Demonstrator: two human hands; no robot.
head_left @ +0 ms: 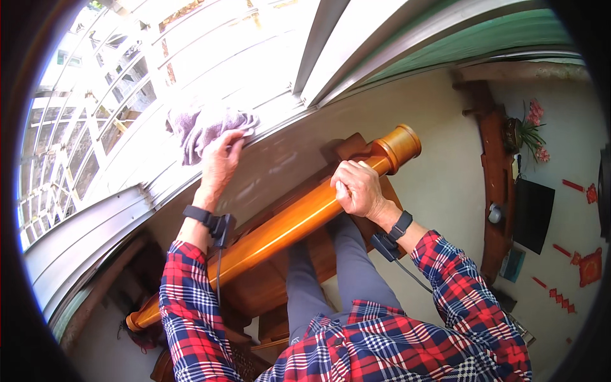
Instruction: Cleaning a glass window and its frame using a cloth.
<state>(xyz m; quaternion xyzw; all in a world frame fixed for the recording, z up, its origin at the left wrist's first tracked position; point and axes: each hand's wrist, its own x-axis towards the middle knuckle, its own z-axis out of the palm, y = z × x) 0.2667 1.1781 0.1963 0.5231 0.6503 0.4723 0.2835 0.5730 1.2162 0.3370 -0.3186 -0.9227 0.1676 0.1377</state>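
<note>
A crumpled greyish-purple cloth (197,130) lies on the bright sill of the open window. My left hand (221,162) is closed at the cloth's near edge, its fingertips curled against the fabric beside the window track (273,121). To the right, my right hand (359,188) is wrapped round a thick, glossy wooden rail (280,239), the rounded top of a wooden seat's back. The rail runs slantwise from lower left up to a round turned end (402,148), close beyond my right hand. Both wrists carry black straps with small devices and cables.
Metal window bars (95,134) stand outside at the left. A sliding window frame (331,51) rises above the sill. My legs (356,261) are behind the rail, above the wooden seat. At the right are a dark wooden cabinet (498,216), a black screen (533,215) and a potted flower plant (525,130).
</note>
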